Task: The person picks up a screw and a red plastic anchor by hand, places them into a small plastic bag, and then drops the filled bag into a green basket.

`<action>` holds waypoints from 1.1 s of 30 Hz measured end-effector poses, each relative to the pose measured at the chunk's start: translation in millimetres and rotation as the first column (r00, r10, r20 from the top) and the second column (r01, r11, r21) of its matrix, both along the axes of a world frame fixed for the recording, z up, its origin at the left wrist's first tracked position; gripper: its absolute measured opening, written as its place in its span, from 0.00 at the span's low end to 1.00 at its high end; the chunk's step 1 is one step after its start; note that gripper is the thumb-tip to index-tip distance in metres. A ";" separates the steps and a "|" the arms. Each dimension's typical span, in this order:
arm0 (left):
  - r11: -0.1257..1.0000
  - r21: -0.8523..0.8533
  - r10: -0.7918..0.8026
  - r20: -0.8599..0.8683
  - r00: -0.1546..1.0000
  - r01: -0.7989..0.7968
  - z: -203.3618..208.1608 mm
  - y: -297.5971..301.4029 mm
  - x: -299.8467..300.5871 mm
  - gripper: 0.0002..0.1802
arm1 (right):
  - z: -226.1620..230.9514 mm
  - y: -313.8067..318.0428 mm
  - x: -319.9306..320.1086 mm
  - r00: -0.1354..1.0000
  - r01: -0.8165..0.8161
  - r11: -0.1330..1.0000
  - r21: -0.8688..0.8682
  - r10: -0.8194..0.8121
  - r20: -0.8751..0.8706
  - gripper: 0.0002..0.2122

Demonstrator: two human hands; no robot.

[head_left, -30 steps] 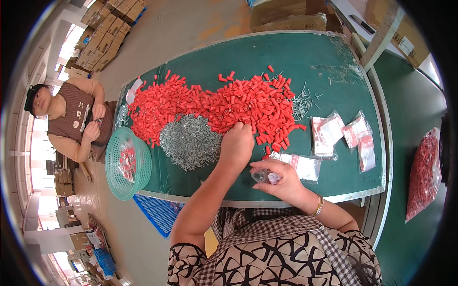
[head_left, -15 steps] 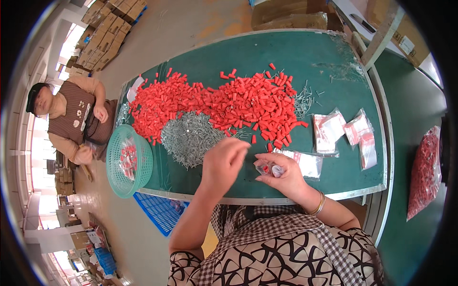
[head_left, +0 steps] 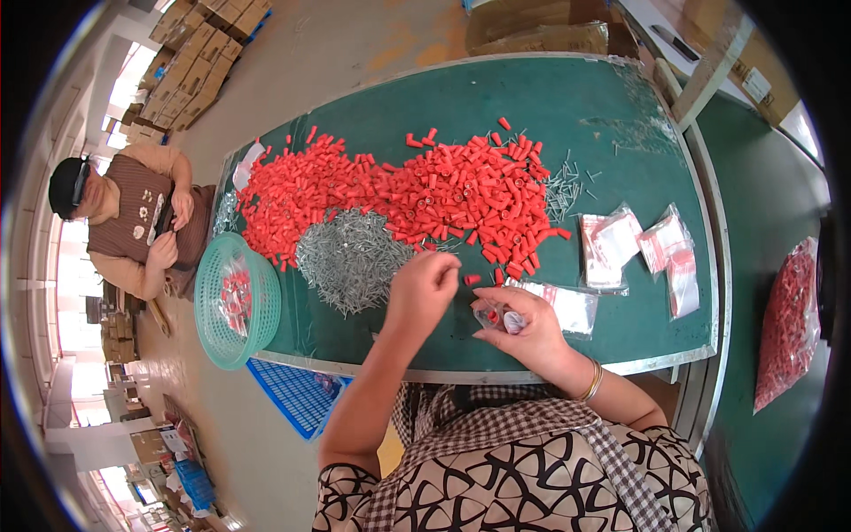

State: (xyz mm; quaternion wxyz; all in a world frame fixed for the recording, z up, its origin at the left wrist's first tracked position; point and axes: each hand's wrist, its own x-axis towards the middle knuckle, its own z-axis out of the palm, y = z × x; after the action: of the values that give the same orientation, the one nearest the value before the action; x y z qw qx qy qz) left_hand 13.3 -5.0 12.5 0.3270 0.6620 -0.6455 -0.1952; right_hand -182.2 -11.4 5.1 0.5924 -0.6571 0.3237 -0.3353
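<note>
My left hand (head_left: 424,291) is over the near edge of the grey screw pile (head_left: 350,266), its fingers curled in a pinch. Whatever may be between those fingertips is hidden. A single red cap (head_left: 471,279) lies just right of them. To the right, my right hand (head_left: 536,332) is closed round a small clear plastic bag (head_left: 492,314) with a bit of red showing inside. Beyond both hands spreads a large heap of red caps (head_left: 461,191). Flat clear bags (head_left: 572,310) lie beside my right hand.
A green mesh basket (head_left: 208,306) with filled bags stands at the table's left end. More packets (head_left: 612,244) lie at the right. A co-worker (head_left: 133,217) sits beyond the basket. A large bag of red pieces (head_left: 789,324) is at far right; a blue crate (head_left: 288,399) sits below the table edge.
My left hand has shifted slightly, its fingers curling more tightly. My right hand stays in place with the plastic bag. The co-worker's hands have come up closer together.
</note>
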 end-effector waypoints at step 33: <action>0.961 0.260 0.146 -0.771 0.620 0.097 28.1 36.8 -3.6 0.14 | -0.8 -12.0 -5.5 0.990 0.140 0.989 -0.047 -0.139 0.027 0.23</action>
State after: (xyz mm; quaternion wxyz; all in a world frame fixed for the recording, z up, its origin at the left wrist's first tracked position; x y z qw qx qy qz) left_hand 9.7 31.8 40.6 0.4823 0.5581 -0.3950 -0.5476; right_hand -187.7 -23.4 4.3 0.5552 -0.6430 0.3538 -0.3914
